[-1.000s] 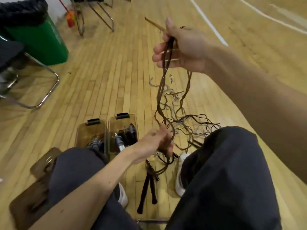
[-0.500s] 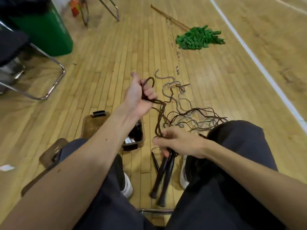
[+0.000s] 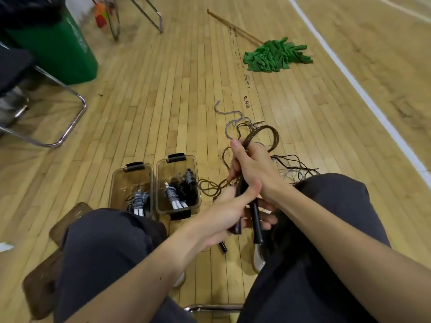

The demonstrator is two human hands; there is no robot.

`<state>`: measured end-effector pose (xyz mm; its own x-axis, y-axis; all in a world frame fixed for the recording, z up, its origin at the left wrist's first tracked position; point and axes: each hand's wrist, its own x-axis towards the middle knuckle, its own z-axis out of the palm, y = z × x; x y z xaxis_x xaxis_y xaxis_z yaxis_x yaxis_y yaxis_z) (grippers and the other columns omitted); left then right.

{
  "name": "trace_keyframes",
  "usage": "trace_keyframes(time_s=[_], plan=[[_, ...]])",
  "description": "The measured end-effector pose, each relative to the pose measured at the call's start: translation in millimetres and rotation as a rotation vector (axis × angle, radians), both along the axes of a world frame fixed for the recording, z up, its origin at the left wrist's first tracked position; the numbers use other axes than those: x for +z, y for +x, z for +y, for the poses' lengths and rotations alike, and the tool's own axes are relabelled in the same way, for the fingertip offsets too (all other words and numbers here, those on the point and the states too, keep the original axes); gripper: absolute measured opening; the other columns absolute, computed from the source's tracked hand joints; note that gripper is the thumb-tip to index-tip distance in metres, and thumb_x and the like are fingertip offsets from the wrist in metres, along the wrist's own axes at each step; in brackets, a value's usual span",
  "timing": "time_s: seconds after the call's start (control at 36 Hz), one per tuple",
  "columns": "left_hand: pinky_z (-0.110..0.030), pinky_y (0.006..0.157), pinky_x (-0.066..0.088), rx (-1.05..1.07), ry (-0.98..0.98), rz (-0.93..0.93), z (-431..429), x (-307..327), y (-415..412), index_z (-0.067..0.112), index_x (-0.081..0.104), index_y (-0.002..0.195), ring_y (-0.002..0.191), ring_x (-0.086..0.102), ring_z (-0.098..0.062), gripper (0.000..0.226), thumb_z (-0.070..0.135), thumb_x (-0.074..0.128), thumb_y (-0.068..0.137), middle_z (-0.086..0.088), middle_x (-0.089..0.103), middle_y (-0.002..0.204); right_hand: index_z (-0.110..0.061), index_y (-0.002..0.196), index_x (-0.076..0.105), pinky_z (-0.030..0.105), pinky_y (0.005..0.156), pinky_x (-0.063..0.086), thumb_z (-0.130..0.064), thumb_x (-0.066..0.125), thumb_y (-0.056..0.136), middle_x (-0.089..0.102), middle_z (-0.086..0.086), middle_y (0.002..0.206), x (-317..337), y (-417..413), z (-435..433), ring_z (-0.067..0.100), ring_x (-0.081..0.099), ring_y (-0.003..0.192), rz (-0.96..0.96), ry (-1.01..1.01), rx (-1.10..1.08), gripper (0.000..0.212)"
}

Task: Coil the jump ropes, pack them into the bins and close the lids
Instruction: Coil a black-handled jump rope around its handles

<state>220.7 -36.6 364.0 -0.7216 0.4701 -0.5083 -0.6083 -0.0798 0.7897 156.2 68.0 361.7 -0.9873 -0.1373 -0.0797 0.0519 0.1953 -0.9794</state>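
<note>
The thin dark-brown jump rope with black stick handles (image 3: 257,226) should be light and limp. Expect the cord to flop and spring out of its loops. The handles are the only stiff part, so take hold there and pinch the gathered strands just above them. The rope hangs between your knees over the wooden plank floor (image 3: 163,113), near the loose tangle of brown and grey ropes (image 3: 296,169). Your right hand (image 3: 253,170) is curled tight round the folded cord, thumb up. Your left hand (image 3: 229,212) is wrapped round the handles below. Two clear plastic bins with black latches (image 3: 176,167) stand uncovered beside your left knee, with coiled ropes already inside.
</note>
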Motion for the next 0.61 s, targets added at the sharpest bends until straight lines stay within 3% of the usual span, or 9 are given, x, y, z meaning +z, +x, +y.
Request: trace_keyframes(time_s=[0.11,0.19,0.25,0.28,0.36,0.42,0.47,0.53,0.61], plan=[[-0.027,0.058,0.055,0.047,-0.019,0.025,-3,-5,0,0.004,0.051,0.113,0.064,0.065,-0.019,0.041,0.041,0.057,0.094,-0.006,0.066,0.077,-0.006,0.077,0.055,0.03,0.067,0.053,-0.035,0.042,0.108,0.061,0.004,0.062,3,-5,3,0.021,0.065,0.063,-0.086,-0.061,0.038,0.044],[-0.024,0.051,0.048,0.12,-0.013,0.008,-9,-11,-5,0.007,0.052,0.104,0.058,0.057,-0.014,0.027,0.034,0.051,0.102,-0.003,0.058,0.07,-0.006,0.112,0.06,0.033,0.08,0.054,-0.045,0.052,0.102,0.07,0.001,0.095,1,-6,4,0.013,0.066,0.089,-0.202,-0.083,0.034,0.041],[-0.025,0.055,0.05,0.177,-0.014,0.008,-12,-13,-8,0.008,0.055,0.11,0.061,0.057,-0.015,0.027,0.033,0.051,0.103,-0.003,0.058,0.07,-0.014,0.133,0.052,0.039,0.096,0.052,-0.063,0.059,0.091,0.064,0.0,0.123,-2,-4,5,0.012,0.061,0.111,-0.277,-0.021,0.026,0.065],[-0.026,0.058,0.051,0.207,-0.03,0.023,-14,-14,-11,0.008,0.056,0.112,0.064,0.058,-0.015,0.027,0.034,0.051,0.103,-0.003,0.059,0.071,-0.016,0.137,0.048,0.041,0.1,0.051,-0.071,0.059,0.085,0.061,0.001,0.126,-5,-3,4,0.012,0.062,0.111,-0.32,-0.011,0.04,0.076],[-0.032,0.079,0.056,0.28,-0.142,0.105,-18,-18,-18,0.013,0.063,0.107,0.08,0.068,-0.016,0.031,0.04,0.049,0.103,-0.002,0.07,0.08,-0.014,0.124,0.058,0.035,0.084,0.053,-0.071,0.049,0.089,0.062,0.002,0.087,-6,8,1,0.011,0.061,0.069,-0.486,-0.048,0.178,0.067],[-0.039,0.09,0.057,0.319,-0.161,0.089,-19,-20,-22,0.02,0.064,0.117,0.099,0.071,-0.015,0.033,0.045,0.049,0.102,0.001,0.076,0.1,-0.016,0.118,0.065,0.038,0.087,0.055,-0.072,0.042,0.092,0.071,0.003,0.088,-7,15,-3,0.014,0.068,0.081,-0.608,-0.123,0.267,0.066],[-0.036,0.083,0.058,0.34,-0.208,0.063,-19,-21,-23,0.026,0.061,0.126,0.104,0.069,-0.012,0.037,0.05,0.047,0.101,0.006,0.074,0.106,-0.018,0.131,0.061,0.043,0.093,0.057,-0.074,0.04,0.091,0.076,0.005,0.107,-11,21,-6,0.019,0.072,0.101,-0.684,-0.183,0.286,0.071],[-0.028,0.071,0.057,0.348,-0.313,0.093,-18,-24,-24,0.03,0.061,0.125,0.104,0.067,-0.011,0.038,0.054,0.043,0.101,0.009,0.072,0.107,-0.016,0.132,0.06,0.039,0.082,0.06,-0.07,0.039,0.093,0.077,0.005,0.097,-10,24,-9,0.018,0.074,0.091,-0.713,-0.228,0.256,0.07],[-0.041,0.094,0.054,0.346,-0.495,0.201,-14,-34,-25,0.033,0.053,0.136,0.118,0.059,-0.016,0.059,0.07,0.03,0.097,0.004,0.063,0.126,-0.012,0.126,0.063,0.03,0.065,0.059,-0.066,0.038,0.096,0.077,0.005,0.086,-11,25,-10,0.015,0.074,0.076,-0.726,-0.26,0.204,0.066]])
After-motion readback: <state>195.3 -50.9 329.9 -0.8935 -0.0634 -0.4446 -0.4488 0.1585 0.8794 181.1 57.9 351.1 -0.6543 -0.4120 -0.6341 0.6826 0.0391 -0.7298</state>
